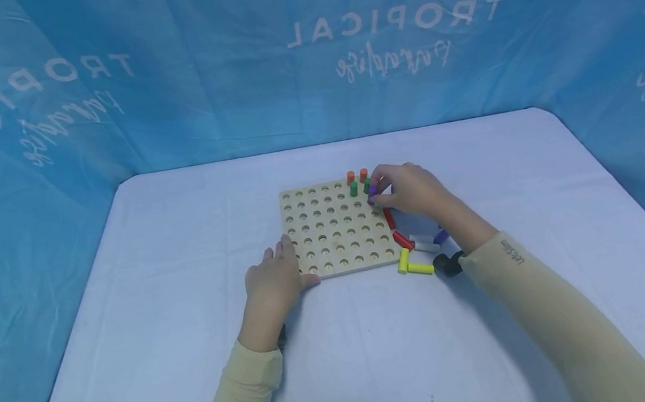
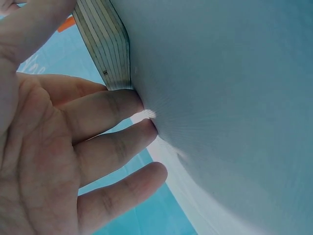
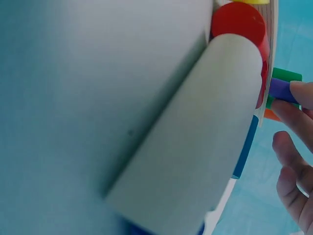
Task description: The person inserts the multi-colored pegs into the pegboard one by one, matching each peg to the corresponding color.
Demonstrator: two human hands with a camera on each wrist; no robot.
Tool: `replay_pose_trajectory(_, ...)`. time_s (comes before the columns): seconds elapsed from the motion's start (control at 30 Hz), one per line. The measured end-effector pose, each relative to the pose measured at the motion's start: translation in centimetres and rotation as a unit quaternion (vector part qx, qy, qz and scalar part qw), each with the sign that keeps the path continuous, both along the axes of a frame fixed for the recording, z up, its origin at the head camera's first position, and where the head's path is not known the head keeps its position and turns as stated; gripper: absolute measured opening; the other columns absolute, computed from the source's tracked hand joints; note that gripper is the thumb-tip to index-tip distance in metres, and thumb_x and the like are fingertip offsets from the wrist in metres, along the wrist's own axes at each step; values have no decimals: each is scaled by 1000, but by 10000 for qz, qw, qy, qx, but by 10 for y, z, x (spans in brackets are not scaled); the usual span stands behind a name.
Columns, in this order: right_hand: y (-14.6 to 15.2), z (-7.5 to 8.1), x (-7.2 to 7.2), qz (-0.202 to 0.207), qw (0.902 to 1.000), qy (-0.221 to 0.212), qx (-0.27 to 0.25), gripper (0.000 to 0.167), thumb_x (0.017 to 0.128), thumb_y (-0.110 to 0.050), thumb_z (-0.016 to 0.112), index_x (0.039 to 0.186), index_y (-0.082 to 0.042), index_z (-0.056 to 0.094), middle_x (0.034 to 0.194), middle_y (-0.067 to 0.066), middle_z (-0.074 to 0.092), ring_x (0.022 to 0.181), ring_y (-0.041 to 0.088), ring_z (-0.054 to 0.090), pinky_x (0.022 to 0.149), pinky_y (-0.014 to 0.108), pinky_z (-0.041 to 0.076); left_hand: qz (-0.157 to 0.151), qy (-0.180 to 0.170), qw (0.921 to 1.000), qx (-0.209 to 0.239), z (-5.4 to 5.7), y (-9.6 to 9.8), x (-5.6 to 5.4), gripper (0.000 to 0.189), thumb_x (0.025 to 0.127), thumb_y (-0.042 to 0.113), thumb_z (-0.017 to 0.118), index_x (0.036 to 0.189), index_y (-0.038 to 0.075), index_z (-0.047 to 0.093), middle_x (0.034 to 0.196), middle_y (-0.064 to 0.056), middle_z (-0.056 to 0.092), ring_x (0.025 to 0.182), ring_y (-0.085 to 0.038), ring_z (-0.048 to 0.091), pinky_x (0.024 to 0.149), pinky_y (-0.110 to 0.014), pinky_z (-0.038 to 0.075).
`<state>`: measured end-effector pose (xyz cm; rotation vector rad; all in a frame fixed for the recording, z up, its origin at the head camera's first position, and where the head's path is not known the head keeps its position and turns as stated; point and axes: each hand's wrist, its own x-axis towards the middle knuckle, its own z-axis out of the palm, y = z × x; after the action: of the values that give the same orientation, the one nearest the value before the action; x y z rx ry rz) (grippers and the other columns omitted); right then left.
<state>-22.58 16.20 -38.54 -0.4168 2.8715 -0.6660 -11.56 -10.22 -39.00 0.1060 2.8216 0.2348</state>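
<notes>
1. The right hand [image 1: 411, 189] curls its fingertips around a small purple peg [image 1: 372, 190], a smooth painted cylinder, pinching it at the far right part of the pegboard [image 1: 334, 229]. In the right wrist view the purple peg [image 3: 281, 89] shows between the fingertips [image 3: 303, 93], standing out from the board's edge.
2. Just beside that peg stand two green pegs [image 1: 354, 189] and, in the row behind them, two orange pegs [image 1: 350, 177], all upright in holes along the far edge.
3. The pegboard is a square slab of pale wood, drilled with an even grid of round holes; most holes are bare. Its side shows thin plywood layers [image 2: 105, 44] in the left wrist view.
4. The left hand [image 1: 275, 283] lies flat with straight, relaxed fingers, gripping nothing; its fingertips [image 2: 129, 103] touch the near left corner of the board and the cloth.
5. Loose pegs lie on their sides off the board's right edge: two red pegs [image 1: 402, 239], a white peg [image 1: 422, 240], a second purple peg [image 1: 440, 236] partly hidden by the right forearm, and two yellow pegs [image 1: 420, 268] near the board's front corner.
6. Both arms wear beige stretch sleeves [image 1: 550, 308]; a dark band [image 1: 448, 264] sits at the right wrist.
7. A smooth white cloth [image 1: 162, 312] covers the table, and a wrinkled blue printed sheet [image 1: 165, 79] hangs behind.
</notes>
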Motion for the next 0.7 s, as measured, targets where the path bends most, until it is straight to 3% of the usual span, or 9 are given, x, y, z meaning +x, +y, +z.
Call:
replay_pose_trajectory(0.4, 0, -2, 3, 107, 9996, 89, 262, 23, 87, -28, 77, 106, -20, 66, 108, -1, 74, 100, 21, 66, 83, 40, 51, -69, 29, 10000, -52, 1, 1, 1, 101, 85, 58, 64, 156, -2, 23, 154, -18, 43, 144, -36, 39, 100, -54, 50)
replay_pose_trajectory(0.57, 7, 6, 8, -27, 9996, 136, 246, 33, 88, -29, 76, 118, -18, 65, 112, 0, 73, 108, 24, 65, 91, 46, 51, -39, -21, 10000, -37, -1, 2, 2, 101, 86, 57, 65, 156, -2, 23, 154, -19, 42, 145, -36, 39, 101, -55, 49)
replay_pose_trajectory(0.7, 18, 17, 17, -332, 9988, 193, 291, 34, 91, -26, 72, 123, -16, 65, 113, 4, 71, 106, 26, 65, 89, 47, 53, 5, -47, 10000, -23, 0, 1, 2, 101, 86, 57, 66, 156, -2, 22, 155, -19, 41, 145, -36, 38, 103, -56, 48)
